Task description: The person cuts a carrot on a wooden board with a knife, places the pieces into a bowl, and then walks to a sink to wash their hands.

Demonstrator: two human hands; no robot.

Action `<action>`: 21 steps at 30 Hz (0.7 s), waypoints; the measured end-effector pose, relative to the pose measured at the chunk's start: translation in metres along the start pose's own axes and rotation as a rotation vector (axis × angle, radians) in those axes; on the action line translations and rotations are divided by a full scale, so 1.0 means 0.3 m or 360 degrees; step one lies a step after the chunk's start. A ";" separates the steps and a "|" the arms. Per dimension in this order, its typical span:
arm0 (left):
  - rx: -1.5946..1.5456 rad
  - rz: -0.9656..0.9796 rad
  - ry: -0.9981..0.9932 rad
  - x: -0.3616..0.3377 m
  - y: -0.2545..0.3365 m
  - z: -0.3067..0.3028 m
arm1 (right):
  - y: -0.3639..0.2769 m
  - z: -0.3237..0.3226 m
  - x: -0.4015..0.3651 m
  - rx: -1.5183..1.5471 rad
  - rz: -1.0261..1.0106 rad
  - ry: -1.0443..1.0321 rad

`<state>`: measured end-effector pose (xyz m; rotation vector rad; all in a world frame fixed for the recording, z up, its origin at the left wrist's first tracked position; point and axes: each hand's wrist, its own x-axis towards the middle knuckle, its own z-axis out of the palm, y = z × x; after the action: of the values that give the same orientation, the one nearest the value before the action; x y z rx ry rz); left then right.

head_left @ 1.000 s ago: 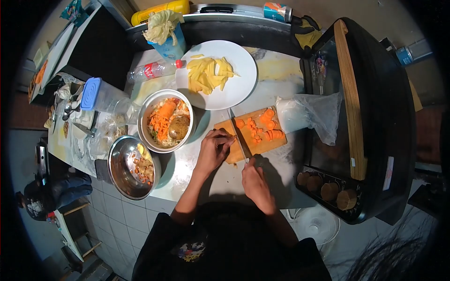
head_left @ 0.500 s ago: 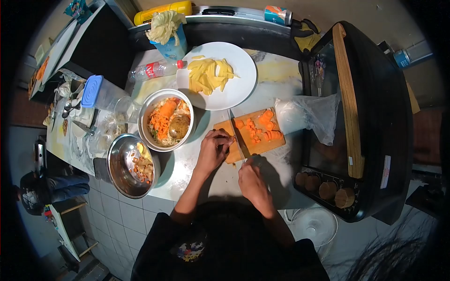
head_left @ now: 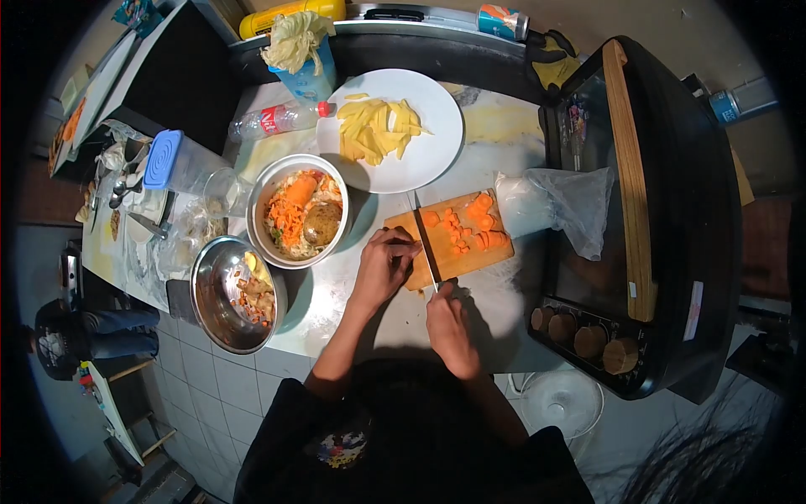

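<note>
A wooden cutting board (head_left: 456, 275) lies on the counter with cut carrot pieces (head_left: 480, 220) on its right side. My right hand (head_left: 451, 323) is closed round the handle of a knife (head_left: 429, 252), whose blade stands across the board, pointing away from me. Just left of the blade, my left hand (head_left: 386, 265) rests over the board's left end with fingers curled and pinched together. What those fingers hold is hidden from above.
A white plate (head_left: 441, 155) bears yellow strips. Left stand a white pot (head_left: 256, 189) with shredded carrot and a potato, and a steel bowl (head_left: 206, 307) with scraps. A plastic bag (head_left: 537, 202) lies beside an oven (head_left: 672, 244) at right. A person (head_left: 63, 340) stands far left.
The view has shifted slightly. Both hands stay at the board, with the knife in nearly the same place beside my left fingers.
</note>
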<state>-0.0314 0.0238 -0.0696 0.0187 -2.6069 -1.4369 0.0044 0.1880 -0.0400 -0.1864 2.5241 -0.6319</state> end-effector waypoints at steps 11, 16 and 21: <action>-0.0022 0.0034 -0.0005 0.006 -0.006 0.001 | 0.045 -0.001 0.010 0.0169 -0.0191 0.0203; -0.0056 0.0000 0.0007 0.002 -0.017 0.010 | 0.014 -0.092 0.017 0.0225 -0.0196 -0.0089; -0.0034 0.0054 0.0008 0.001 -0.025 0.011 | -0.028 -0.134 0.007 0.0299 -0.0224 -0.0080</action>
<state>-0.0328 0.0224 -0.0777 -0.0246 -2.5753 -1.4511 -0.0184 0.1962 -0.0068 -0.3098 2.4014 -0.9043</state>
